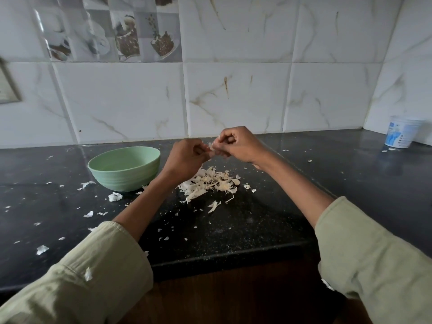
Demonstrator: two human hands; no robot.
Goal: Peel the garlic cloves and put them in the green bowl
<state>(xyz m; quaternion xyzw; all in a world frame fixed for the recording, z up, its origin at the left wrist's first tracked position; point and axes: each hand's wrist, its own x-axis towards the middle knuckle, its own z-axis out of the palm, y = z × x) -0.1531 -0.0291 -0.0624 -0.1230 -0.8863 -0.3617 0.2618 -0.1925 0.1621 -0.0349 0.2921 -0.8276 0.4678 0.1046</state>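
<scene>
counter (233, 230): glossy speckled black stone | wall (233, 97): glossy marbled tile | bowl (126, 174): matt green plastic | peels (210, 183): papery

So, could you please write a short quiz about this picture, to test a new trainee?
1. True or false: the green bowl stands to the left of the pile of garlic skins.
2. What do the left hand and the right hand hold between them?
A. a knife
B. a garlic clove with its skin
C. a spoon
3. Fill in: the white cup stands at the far ____ of the black counter.

Key
1. True.
2. B; a garlic clove, with a bit of pale skin, is pinched between the fingertips of both hands, above the counter.
3. Right, beside the tiled wall.
</scene>
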